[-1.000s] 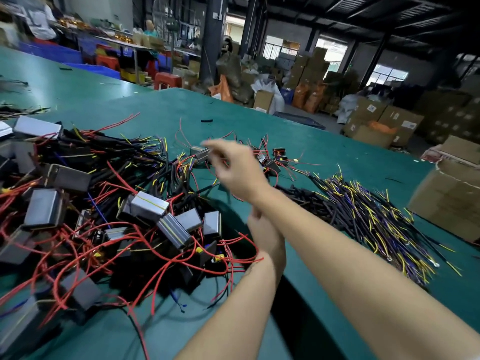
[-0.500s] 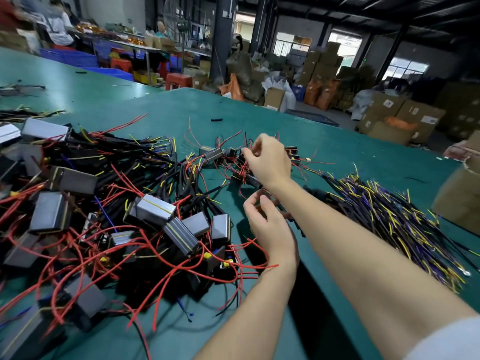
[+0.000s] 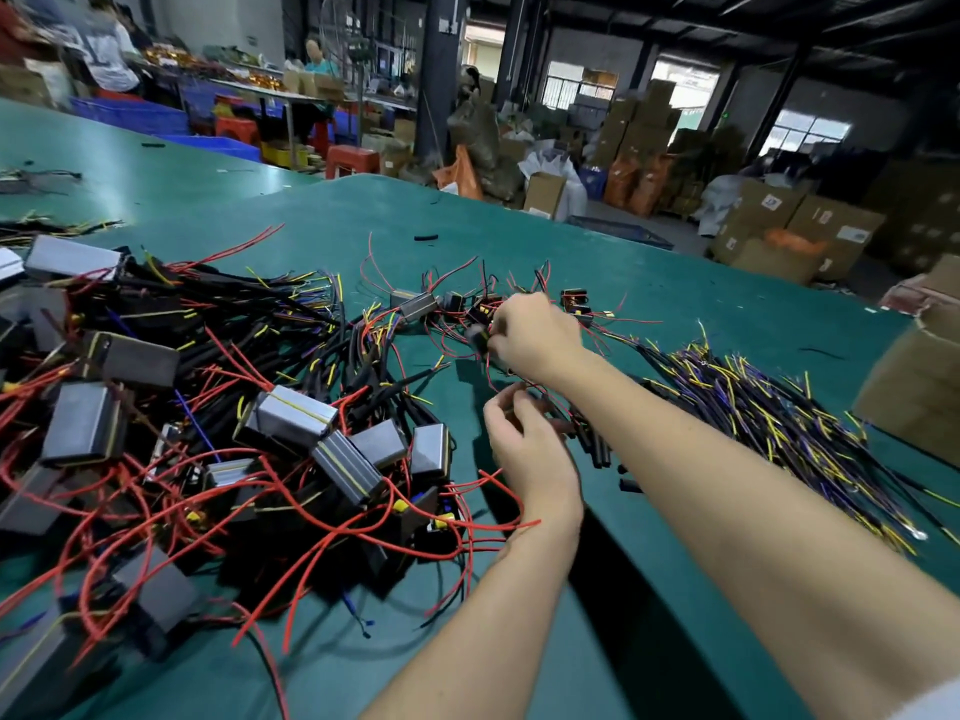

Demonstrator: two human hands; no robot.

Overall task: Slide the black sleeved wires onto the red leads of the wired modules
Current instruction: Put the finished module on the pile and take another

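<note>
Right hand (image 3: 537, 337) holds a small module (image 3: 477, 336) at twelve o'clock; left hand (image 3: 524, 449) pinches its red lead (image 3: 501, 394). Picking-up step, I judge; next, fetch a black sleeved wire (image 3: 597, 449).

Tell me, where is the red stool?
The red stool stands on the floor beyond the green table's far edge, upper left of centre, beside the dark pillar.

warehouse hall | dark pillar (image 3: 435, 70) | bright windows (image 3: 810, 132) | stacked cartons (image 3: 795, 220) | red stool (image 3: 352, 159), perhaps plastic
</note>
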